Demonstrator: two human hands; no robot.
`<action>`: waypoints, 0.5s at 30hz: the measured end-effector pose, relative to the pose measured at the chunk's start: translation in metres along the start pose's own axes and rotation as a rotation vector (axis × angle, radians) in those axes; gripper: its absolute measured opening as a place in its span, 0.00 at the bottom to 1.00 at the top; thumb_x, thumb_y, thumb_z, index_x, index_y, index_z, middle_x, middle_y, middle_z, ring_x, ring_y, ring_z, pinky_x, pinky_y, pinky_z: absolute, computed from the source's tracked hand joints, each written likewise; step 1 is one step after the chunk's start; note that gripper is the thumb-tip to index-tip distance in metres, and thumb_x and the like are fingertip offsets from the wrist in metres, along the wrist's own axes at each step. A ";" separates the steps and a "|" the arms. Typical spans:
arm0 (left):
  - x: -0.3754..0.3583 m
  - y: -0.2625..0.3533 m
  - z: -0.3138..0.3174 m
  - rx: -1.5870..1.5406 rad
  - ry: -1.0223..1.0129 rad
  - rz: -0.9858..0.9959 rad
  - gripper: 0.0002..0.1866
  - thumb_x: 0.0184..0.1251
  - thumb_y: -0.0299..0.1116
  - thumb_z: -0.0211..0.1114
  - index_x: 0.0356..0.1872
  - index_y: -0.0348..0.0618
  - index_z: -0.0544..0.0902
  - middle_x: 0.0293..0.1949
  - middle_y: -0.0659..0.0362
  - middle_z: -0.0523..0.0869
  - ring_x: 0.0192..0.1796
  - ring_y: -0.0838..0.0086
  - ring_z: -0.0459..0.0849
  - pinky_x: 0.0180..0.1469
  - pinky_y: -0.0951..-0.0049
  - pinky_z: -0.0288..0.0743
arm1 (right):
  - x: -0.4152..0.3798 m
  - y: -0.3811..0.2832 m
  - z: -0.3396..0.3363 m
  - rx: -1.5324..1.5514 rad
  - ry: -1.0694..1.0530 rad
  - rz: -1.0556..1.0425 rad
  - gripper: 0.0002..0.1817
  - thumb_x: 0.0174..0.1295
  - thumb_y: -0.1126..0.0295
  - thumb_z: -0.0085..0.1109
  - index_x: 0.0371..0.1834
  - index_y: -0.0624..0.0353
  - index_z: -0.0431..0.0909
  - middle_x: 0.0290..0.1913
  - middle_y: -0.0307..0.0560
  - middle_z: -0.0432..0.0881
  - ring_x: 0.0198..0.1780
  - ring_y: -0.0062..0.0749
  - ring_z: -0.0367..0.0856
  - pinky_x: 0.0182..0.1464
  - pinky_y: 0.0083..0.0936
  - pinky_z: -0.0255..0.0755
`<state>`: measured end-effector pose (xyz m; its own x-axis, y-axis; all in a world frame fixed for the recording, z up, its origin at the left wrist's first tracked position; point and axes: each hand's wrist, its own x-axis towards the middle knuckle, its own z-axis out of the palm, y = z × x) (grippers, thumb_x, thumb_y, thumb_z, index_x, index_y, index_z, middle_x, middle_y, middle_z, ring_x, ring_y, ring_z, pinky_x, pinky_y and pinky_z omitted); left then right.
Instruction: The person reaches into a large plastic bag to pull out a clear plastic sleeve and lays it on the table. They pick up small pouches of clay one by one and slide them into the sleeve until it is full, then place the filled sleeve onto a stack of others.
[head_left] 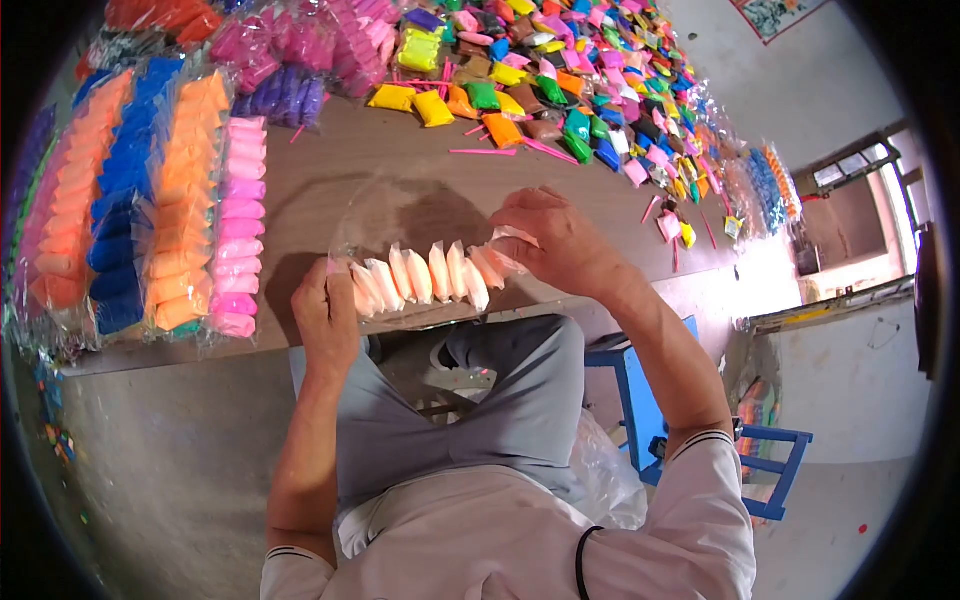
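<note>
A row of pale peach packets (430,276) lies at the table's front edge, its packets standing side by side on their long edges. Clear plastic film (352,215) shows around and behind the row. My left hand (327,308) is closed at the row's left end, thumb in front, gripping the film beside the first packets. At the other end, my right hand (548,240) is closed with fingers bent, pinching clear film next to the last packets. Its fingertips are partly hidden, so whether a packet is also pinched cannot be made out.
Bagged rows of orange packets (185,200), blue packets (125,200) and pink packets (240,230) stand on the left. Loose coloured packets (570,90) and pink sticks (482,152) cover the table's far side. A blue stool (640,400) is at the right.
</note>
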<state>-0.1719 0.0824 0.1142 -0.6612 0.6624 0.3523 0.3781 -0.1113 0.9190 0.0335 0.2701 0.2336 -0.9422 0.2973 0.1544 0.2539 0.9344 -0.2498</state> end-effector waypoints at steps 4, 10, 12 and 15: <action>0.001 0.007 0.001 -0.026 -0.011 -0.039 0.14 0.76 0.31 0.49 0.37 0.31 0.80 0.27 0.59 0.78 0.31 0.78 0.73 0.35 0.72 0.69 | -0.004 0.011 0.018 0.093 -0.029 0.055 0.14 0.62 0.67 0.62 0.49 0.58 0.82 0.45 0.51 0.82 0.52 0.47 0.79 0.56 0.39 0.71; 0.001 0.005 0.000 -0.019 -0.025 -0.040 0.14 0.77 0.31 0.49 0.37 0.32 0.80 0.29 0.59 0.80 0.33 0.77 0.75 0.38 0.73 0.70 | -0.006 0.010 0.031 -0.087 0.126 -0.028 0.12 0.66 0.61 0.60 0.44 0.57 0.83 0.39 0.50 0.80 0.45 0.47 0.77 0.53 0.40 0.70; 0.001 0.004 -0.001 -0.018 -0.033 -0.016 0.15 0.78 0.32 0.49 0.37 0.32 0.81 0.29 0.59 0.80 0.33 0.78 0.75 0.38 0.73 0.70 | -0.006 0.017 0.033 -0.126 0.044 -0.021 0.13 0.66 0.61 0.59 0.43 0.58 0.83 0.38 0.50 0.80 0.43 0.47 0.77 0.51 0.42 0.70; 0.000 0.004 -0.001 -0.010 -0.032 -0.022 0.16 0.79 0.33 0.49 0.37 0.33 0.81 0.29 0.59 0.80 0.34 0.78 0.75 0.38 0.73 0.70 | -0.004 0.022 0.022 -0.053 -0.157 0.015 0.18 0.64 0.56 0.62 0.46 0.59 0.83 0.40 0.51 0.81 0.47 0.48 0.78 0.55 0.41 0.70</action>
<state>-0.1710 0.0818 0.1182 -0.6482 0.6881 0.3260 0.3569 -0.1036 0.9284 0.0381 0.2850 0.2060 -0.9597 0.2812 -0.0009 0.2757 0.9403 -0.1996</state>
